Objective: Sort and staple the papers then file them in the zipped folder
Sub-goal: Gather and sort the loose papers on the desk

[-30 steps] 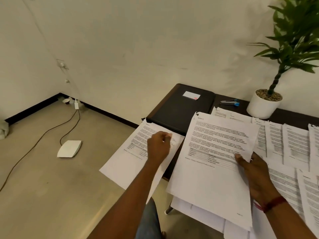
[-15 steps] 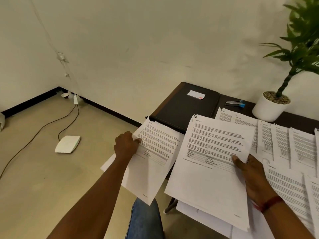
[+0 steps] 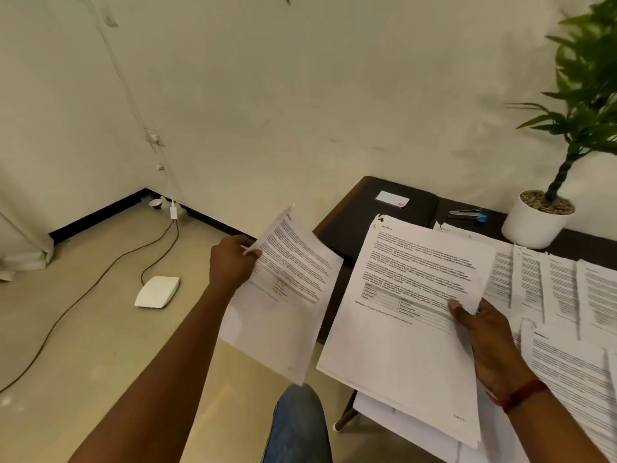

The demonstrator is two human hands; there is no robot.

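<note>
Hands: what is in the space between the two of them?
In the head view: the loose page held by the left hand, a dark strip of table, then the paper stack gripped by the right hand.

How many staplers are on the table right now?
1. The stapler lies at the far edge of the table, between the black zipped folder and the white plant pot. The spread papers could hide another.

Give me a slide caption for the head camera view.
A paper in the left hand beside the desk, a stack in the right hand, folder and stapler behind.
</note>
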